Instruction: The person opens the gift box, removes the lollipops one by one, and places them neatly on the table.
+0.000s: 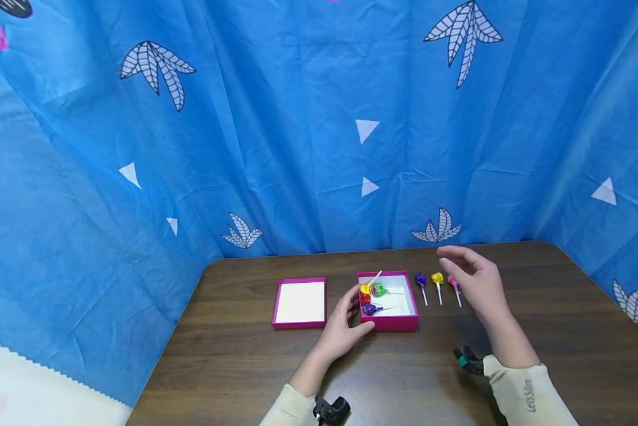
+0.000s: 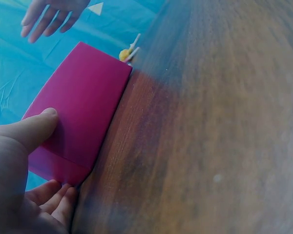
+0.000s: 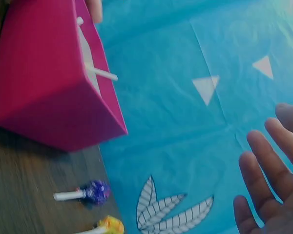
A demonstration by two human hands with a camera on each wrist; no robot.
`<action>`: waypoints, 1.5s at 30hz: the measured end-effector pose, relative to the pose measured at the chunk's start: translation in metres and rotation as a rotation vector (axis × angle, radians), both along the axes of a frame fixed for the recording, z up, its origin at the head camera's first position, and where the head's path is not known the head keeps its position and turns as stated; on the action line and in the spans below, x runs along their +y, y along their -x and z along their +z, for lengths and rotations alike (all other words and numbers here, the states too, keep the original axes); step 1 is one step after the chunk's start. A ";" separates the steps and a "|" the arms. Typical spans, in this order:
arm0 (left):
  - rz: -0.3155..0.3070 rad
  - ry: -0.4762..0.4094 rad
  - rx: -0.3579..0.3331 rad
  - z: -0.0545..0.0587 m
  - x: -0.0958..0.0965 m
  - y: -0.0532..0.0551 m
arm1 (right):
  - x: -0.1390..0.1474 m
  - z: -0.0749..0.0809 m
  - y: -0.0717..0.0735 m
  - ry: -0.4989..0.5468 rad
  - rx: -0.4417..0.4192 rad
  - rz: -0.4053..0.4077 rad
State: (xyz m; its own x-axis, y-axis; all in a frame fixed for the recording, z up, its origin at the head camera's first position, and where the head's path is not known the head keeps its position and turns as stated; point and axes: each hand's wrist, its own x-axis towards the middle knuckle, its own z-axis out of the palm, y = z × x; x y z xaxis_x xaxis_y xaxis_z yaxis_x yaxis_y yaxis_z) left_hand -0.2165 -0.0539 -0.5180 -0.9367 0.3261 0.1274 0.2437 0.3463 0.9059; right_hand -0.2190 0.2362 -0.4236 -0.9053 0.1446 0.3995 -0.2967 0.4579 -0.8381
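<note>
Three lollipops [image 1: 438,278] lie in a row on the table [image 1: 234,355], just right of the pink box [image 1: 396,323], which holds several more. The left hand [image 1: 342,331] grips the box's near left corner, thumb on the front. The right hand [image 1: 481,287] hangs beside the row, fingers loosely parted, holding nothing; its height is hard to judge. A light pinch on one stick, with the box held steady, should work best.
</note>
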 end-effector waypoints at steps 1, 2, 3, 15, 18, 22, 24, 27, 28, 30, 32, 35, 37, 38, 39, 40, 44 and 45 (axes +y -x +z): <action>-0.002 0.000 0.001 0.000 0.000 0.000 | -0.003 -0.001 0.000 -0.025 -0.005 0.018; -0.004 -0.001 0.008 0.000 0.000 0.000 | -0.005 -0.002 -0.001 -0.050 -0.011 0.036; -0.006 0.001 0.010 -0.001 0.000 0.000 | -0.008 -0.003 -0.001 -0.073 -0.018 0.052; 0.006 -0.002 -0.006 0.001 0.002 0.000 | -0.040 -0.018 0.001 -0.205 -0.121 0.330; 0.007 -0.004 -0.004 0.003 0.001 0.000 | -0.048 -0.021 0.002 -0.221 -0.118 0.378; 0.006 -0.006 -0.001 0.004 -0.001 0.001 | -0.057 -0.024 0.005 -0.225 -0.119 0.425; 0.005 -0.009 0.008 0.004 -0.001 0.002 | -0.061 -0.026 0.008 -0.227 -0.122 0.456; -0.001 -0.001 0.019 0.002 -0.001 0.002 | -0.067 -0.030 0.011 -0.248 -0.137 0.493; -0.004 0.001 0.021 0.001 -0.001 0.002 | -0.069 -0.032 0.012 -0.255 -0.142 0.503; -0.009 0.003 0.022 0.000 -0.001 0.001 | -0.072 -0.034 0.014 -0.284 -0.148 0.523; -0.013 0.007 0.021 -0.001 -0.001 0.000 | -0.072 -0.036 0.014 -0.312 -0.153 0.538; -0.014 0.006 0.027 -0.001 -0.001 0.000 | -0.072 -0.037 0.017 -0.370 -0.138 0.573; -0.012 0.007 0.030 -0.001 -0.001 0.000 | -0.071 -0.036 0.019 -0.401 -0.134 0.596; -0.012 0.007 0.031 -0.001 -0.001 0.000 | -0.071 -0.035 0.020 -0.413 -0.136 0.606; -0.013 0.008 0.032 -0.002 -0.001 0.001 | -0.070 -0.035 0.021 -0.428 -0.133 0.619; -0.014 0.009 0.032 -0.002 -0.001 0.001 | -0.070 -0.035 0.022 -0.436 -0.143 0.629; -0.015 0.009 0.034 -0.001 -0.001 0.001 | -0.071 -0.033 0.025 -0.481 -0.163 0.670; -0.014 0.007 0.034 -0.001 -0.002 0.000 | -0.071 -0.032 0.026 -0.493 -0.170 0.680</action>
State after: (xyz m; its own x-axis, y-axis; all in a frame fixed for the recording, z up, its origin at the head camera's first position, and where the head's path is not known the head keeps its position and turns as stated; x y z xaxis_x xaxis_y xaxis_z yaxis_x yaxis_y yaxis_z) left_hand -0.2169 -0.0556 -0.5191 -0.9274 0.3398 0.1566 0.2791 0.3494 0.8945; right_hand -0.2445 0.1649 -0.4557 -0.7856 -0.6059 0.1253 -0.5275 0.5500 -0.6475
